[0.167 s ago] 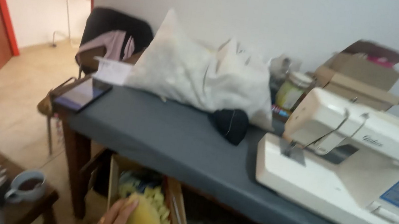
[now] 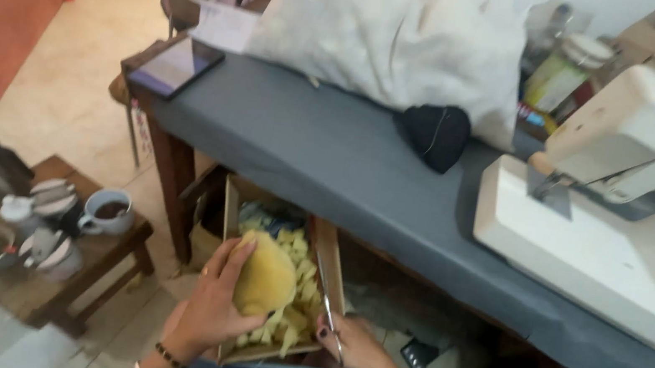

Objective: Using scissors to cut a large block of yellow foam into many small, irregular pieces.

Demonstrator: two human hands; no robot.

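Yellow foam lump [image 2: 265, 275] clamped in left hand [image 2: 215, 304] over cardboard box [image 2: 235, 197], right hand [image 2: 357, 344] pinching scissors [image 2: 331, 315]; best snip small, keep scraps dropping inside.

Even soft daylight, no hard shadows; slight motion blur overall, sewing machine [image 2: 621, 197] a bit overexposed, floor [image 2: 64, 73] w/ mild glare
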